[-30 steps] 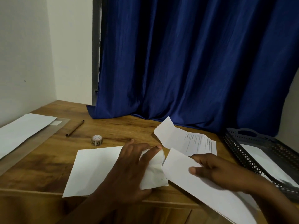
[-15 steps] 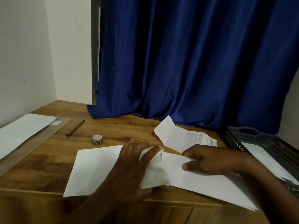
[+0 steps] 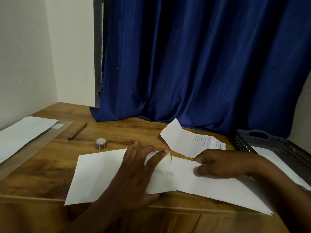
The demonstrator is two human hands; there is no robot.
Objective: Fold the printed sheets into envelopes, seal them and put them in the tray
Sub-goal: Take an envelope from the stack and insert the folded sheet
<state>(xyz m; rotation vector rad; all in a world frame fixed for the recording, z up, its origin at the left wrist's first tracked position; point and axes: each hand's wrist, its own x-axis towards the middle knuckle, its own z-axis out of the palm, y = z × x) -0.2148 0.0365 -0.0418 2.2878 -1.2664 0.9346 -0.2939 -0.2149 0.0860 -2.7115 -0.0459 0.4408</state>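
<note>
Left hand [image 3: 134, 172] presses flat on the white paper envelope [image 3: 101, 175]; right hand [image 3: 218, 163] pinches the white folded sheet [image 3: 218, 187] beside it. Feeding in crookedly could crumple the envelope's mouth.

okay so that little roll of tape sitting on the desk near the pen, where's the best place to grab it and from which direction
Take the tape roll by its curved outer wall, coming straight down from above with thumb on one side and fingers on the other. It seems to lie flat on the desk with its hole facing up, so the sides stand free. The pen and the sheets lie clear of it, leaving room.
</note>
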